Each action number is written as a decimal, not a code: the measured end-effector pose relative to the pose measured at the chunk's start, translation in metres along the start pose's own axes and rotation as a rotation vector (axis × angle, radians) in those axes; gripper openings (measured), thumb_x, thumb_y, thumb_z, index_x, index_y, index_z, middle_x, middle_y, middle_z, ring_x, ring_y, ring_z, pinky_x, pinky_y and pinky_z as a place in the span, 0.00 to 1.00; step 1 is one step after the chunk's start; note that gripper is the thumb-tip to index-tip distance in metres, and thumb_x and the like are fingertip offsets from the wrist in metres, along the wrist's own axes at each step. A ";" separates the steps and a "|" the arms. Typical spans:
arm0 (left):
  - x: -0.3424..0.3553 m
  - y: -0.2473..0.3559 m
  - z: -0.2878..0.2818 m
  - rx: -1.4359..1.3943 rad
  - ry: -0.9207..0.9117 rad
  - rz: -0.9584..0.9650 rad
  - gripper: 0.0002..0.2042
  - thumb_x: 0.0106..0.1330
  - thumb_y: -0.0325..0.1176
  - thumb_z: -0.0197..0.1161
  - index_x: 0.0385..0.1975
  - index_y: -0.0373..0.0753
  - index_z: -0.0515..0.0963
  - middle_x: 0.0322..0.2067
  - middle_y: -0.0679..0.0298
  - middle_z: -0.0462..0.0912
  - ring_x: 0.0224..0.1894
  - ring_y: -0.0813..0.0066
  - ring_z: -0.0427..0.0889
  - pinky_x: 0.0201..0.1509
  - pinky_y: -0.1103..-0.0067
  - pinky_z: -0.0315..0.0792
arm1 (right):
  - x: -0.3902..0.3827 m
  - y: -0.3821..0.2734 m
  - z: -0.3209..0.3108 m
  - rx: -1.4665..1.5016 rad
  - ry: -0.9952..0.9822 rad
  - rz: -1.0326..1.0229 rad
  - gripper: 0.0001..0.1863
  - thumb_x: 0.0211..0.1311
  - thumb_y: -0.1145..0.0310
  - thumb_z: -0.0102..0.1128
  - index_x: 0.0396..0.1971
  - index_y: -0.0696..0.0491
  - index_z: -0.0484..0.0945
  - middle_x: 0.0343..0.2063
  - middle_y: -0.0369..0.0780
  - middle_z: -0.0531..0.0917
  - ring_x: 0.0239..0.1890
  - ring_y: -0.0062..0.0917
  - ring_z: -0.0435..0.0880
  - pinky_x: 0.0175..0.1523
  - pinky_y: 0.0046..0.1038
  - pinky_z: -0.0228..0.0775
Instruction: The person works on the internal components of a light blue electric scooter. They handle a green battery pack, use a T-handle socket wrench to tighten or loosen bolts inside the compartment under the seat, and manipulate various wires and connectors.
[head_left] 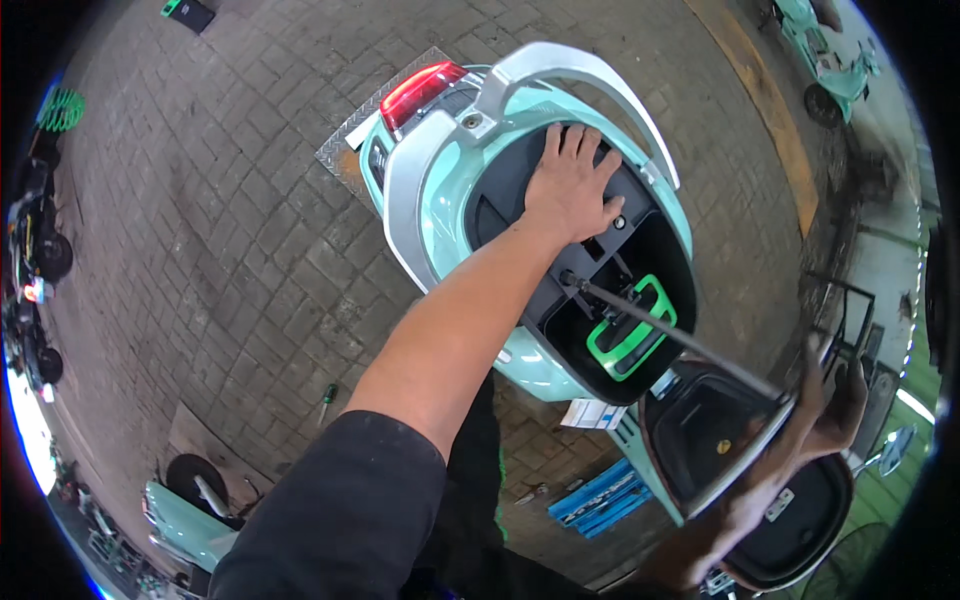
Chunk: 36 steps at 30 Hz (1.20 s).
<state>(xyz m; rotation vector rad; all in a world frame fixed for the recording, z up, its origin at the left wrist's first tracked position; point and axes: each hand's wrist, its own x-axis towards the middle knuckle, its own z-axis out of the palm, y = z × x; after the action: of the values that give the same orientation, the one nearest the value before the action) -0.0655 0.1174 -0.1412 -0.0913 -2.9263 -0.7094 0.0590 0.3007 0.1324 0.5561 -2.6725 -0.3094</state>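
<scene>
My left hand (pixel 572 188) lies palm down with fingers spread on the black plastic storage liner (pixel 505 185) of a mint-green scooter (pixel 440 225). At the right, my right hand (pixel 815 415), smeared by motion, is at the handle end of a long T-handle socket wrench (pixel 690 343). The wrench's tip meets the liner near its middle, just below my left hand. Inside the deeper black well sits a box with a green handle (pixel 652 325). The tilted-up seat's dark underside (pixel 700 425) is partly behind my right arm.
A silver grab rail (pixel 590 65) curves round the scooter's rear, beside a lit red tail light (pixel 418 92). A green-handled screwdriver (pixel 328 395) and blue packets (pixel 600 498) lie on the paved floor (pixel 250 200). Other scooters (pixel 190 520) stand at the edges.
</scene>
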 end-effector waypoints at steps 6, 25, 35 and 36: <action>-0.009 -0.011 0.004 0.011 -0.002 -0.005 0.32 0.67 0.57 0.58 0.66 0.45 0.72 0.68 0.49 0.66 0.72 0.51 0.59 0.78 0.53 0.42 | 0.024 0.013 -0.046 0.337 -0.359 -0.225 0.24 0.69 0.61 0.62 0.61 0.57 0.78 0.42 0.51 0.79 0.45 0.40 0.84 0.47 0.36 0.78; -0.009 -0.013 0.000 -0.038 -0.019 0.012 0.31 0.68 0.56 0.59 0.66 0.45 0.71 0.68 0.49 0.65 0.73 0.51 0.58 0.78 0.53 0.41 | 0.075 -0.003 -0.050 0.381 -0.728 0.111 0.29 0.61 0.69 0.69 0.62 0.54 0.71 0.32 0.44 0.83 0.29 0.32 0.83 0.36 0.35 0.76; -0.006 -0.012 0.001 -0.024 -0.015 0.008 0.31 0.67 0.56 0.59 0.65 0.44 0.72 0.67 0.49 0.65 0.71 0.52 0.58 0.77 0.53 0.43 | 0.062 0.026 -0.049 -0.122 -0.560 -0.466 0.30 0.50 0.76 0.66 0.59 0.55 0.76 0.48 0.51 0.79 0.58 0.46 0.78 0.63 0.51 0.68; -0.007 -0.013 0.000 -0.020 -0.019 0.017 0.31 0.67 0.56 0.59 0.65 0.44 0.72 0.67 0.49 0.65 0.71 0.52 0.58 0.77 0.53 0.43 | 0.062 0.024 -0.051 -0.118 -0.560 -0.456 0.30 0.50 0.76 0.66 0.59 0.55 0.76 0.48 0.51 0.79 0.58 0.46 0.78 0.63 0.51 0.68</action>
<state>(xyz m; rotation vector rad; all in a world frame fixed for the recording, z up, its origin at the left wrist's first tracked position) -0.0601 0.1056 -0.1482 -0.1255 -2.9331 -0.7393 0.0203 0.2888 0.2058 1.1906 -2.9844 -0.8552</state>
